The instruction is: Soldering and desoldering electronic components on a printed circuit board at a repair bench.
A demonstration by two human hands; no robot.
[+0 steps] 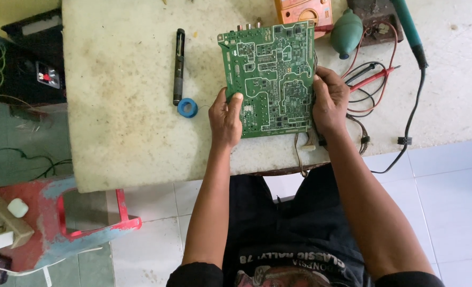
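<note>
A green circuit board [270,77] lies solder side up near the front edge of a worn white table [124,106]. My left hand [225,119] grips the board's lower left edge, thumb on top. My right hand [330,101] holds the board's right edge. A small white connector with wires [306,144] hangs below the board's lower right corner.
A black pen-shaped tool [178,65] and a blue solder spool [187,108] lie left of the board. Behind it sit an orange meter [302,10], a teal rubber blower [346,33], red and black probe leads [371,79] and a teal-handled soldering iron [410,29]. A power strip [2,218] lies on the floor.
</note>
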